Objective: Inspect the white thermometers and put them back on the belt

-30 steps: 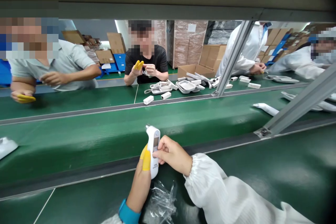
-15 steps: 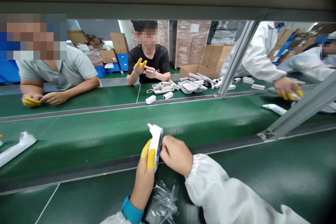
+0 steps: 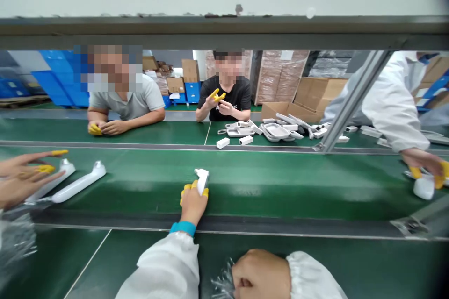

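Observation:
My left hand [image 3: 194,200], with yellow finger cots and a blue band at the wrist, is closed around a white ear thermometer [image 3: 201,181]. The thermometer's narrow tip points up and left over the green conveyor belt [image 3: 266,187]. Low in the view, my right hand [image 3: 262,273] is curled into a fist, its fingertips hidden. Crumpled clear plastic [image 3: 224,282] shows right beside its fingers, and I cannot tell whether they grip it.
At left, another person's hands [image 3: 28,177] reach over two white devices [image 3: 82,184]. A co-worker's hand [image 3: 426,163] at right holds a white object [image 3: 423,187]. White trays [image 3: 277,131] and small boxes lie across the belt, before two seated people. A metal post [image 3: 354,103] stands right.
My left hand has carried the thermometer forward over the belt. My right hand has left it and dropped back beside the plastic. Another person's hands have come in at left. The view has shifted.

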The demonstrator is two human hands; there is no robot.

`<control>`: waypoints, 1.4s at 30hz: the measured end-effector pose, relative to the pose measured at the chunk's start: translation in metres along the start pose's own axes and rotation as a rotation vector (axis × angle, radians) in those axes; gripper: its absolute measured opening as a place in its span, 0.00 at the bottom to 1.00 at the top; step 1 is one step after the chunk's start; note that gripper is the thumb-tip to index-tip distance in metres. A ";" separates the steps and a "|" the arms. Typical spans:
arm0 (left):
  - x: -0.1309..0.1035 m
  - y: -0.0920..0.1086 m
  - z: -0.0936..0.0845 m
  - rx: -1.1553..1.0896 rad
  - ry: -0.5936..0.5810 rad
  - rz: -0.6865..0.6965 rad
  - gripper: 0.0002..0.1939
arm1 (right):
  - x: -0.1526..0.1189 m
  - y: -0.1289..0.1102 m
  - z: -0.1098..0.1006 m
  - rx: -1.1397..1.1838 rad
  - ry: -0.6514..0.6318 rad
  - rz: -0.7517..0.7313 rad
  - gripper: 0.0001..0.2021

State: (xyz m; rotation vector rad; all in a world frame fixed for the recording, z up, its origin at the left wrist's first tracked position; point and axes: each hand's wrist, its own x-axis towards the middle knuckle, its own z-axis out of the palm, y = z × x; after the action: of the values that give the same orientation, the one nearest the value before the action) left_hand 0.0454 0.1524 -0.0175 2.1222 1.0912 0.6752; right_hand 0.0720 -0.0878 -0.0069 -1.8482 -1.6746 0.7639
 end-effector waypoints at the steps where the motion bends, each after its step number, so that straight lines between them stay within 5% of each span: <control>1: -0.001 0.000 0.003 0.008 0.015 0.000 0.28 | 0.002 0.003 -0.006 0.089 -0.009 0.001 0.08; 3: -0.003 -0.002 0.003 0.003 0.047 0.013 0.29 | 0.006 0.009 -0.014 0.261 0.038 0.056 0.11; 5: -0.005 -0.006 -0.001 -0.017 0.079 0.039 0.29 | 0.012 0.015 -0.014 0.374 0.218 0.134 0.14; 9: -0.013 -0.013 -0.015 -0.071 0.129 0.137 0.23 | 0.020 0.027 -0.004 0.315 0.548 0.122 0.19; 17: -0.032 -0.024 -0.020 -0.031 0.144 0.241 0.19 | 0.019 0.033 0.001 0.227 0.533 0.062 0.18; 22: -0.013 -0.032 -0.030 0.161 0.180 0.157 0.21 | 0.017 0.034 0.002 0.195 0.507 0.059 0.18; 25: 0.016 -0.049 -0.061 0.300 0.280 0.029 0.26 | 0.016 0.035 0.003 0.192 0.493 0.065 0.18; 30: 0.064 -0.087 -0.137 0.455 0.430 -0.101 0.28 | 0.017 0.035 0.005 0.174 0.477 0.074 0.18; 33: 0.083 -0.105 -0.175 0.456 0.400 -0.156 0.26 | 0.018 0.035 0.006 0.168 0.473 0.079 0.17; 36: 0.095 -0.112 -0.196 0.365 0.320 -0.247 0.21 | 0.017 0.035 0.007 0.164 0.473 0.080 0.17; 39: 0.095 -0.101 -0.188 0.202 0.294 -0.310 0.18 | 0.017 0.032 0.006 0.184 0.476 0.084 0.16; 42: 0.070 -0.069 -0.145 -0.080 0.212 -0.242 0.18 | 0.021 0.021 -0.001 0.275 0.494 0.093 0.16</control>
State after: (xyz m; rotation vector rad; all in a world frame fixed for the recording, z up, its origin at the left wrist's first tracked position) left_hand -0.0523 0.2868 0.0369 1.8438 1.3847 0.8249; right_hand 0.0887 -0.0685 -0.0221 -1.7473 -1.1211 0.4884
